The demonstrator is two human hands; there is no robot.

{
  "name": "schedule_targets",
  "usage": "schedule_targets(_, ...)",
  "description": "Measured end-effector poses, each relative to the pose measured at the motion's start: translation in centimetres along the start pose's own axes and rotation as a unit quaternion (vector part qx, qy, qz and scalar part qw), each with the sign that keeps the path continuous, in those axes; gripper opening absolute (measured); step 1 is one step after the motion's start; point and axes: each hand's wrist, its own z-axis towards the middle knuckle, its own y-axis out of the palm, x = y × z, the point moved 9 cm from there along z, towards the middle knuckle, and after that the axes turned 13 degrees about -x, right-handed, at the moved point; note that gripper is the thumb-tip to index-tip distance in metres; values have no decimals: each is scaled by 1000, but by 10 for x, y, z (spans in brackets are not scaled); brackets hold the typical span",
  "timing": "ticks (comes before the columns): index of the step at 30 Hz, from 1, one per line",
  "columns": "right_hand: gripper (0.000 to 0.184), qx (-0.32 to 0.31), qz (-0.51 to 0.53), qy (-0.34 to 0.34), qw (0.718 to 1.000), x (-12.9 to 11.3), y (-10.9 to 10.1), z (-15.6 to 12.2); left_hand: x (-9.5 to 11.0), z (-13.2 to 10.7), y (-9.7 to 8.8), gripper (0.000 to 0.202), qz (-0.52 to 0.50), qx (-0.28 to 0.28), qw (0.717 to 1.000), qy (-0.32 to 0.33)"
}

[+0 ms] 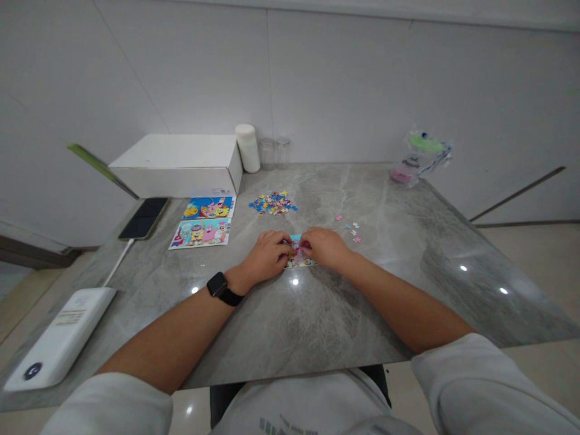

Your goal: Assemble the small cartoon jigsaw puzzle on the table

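A small colourful jigsaw puzzle [299, 262] lies flat on the table in front of me, partly covered by both hands. My left hand [268, 255], with a black watch on its wrist, has its fingers curled onto the puzzle's left side. From the right, my right hand [327, 246] reaches over the puzzle, fingertips pinched together on a pinkish puzzle piece; the fingers hide most of it. Several loose puzzle pieces [356, 240] lie to the right. Beyond my hands is a heap of mixed pieces [273, 204].
Two cartoon picture cards [202, 234] lie at left, near a phone [144, 219] cabled to a white power bank [63, 338]. Along the wall stand a white box [176, 175], a white bottle [248, 150] and two clear jars [282, 154]. A plastic bag [419, 160] sits at the far right corner.
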Motion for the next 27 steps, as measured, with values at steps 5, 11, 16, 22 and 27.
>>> schedule_targets(5,20,-2,5,-12,1000,-2,1,2,1,0,0,28,-3,1,1000,2)
schedule_targets(11,20,-1,26,-24,999,-1,3,5,1,-1,0,25,-10,8,1000,7)
schedule_targets(16,18,54,77,-14,996,26,-32,-1,2,-1,-6,26,-16,25,1000,4)
schedule_targets(22,24,145,90,104,980,112,-86,-29,-1,-4,-15,26,-20,66,998,-13)
schedule_targets(27,19,68,52,202,976,170,-68,-26,-8,-9,-24,23,-30,114,992,-39)
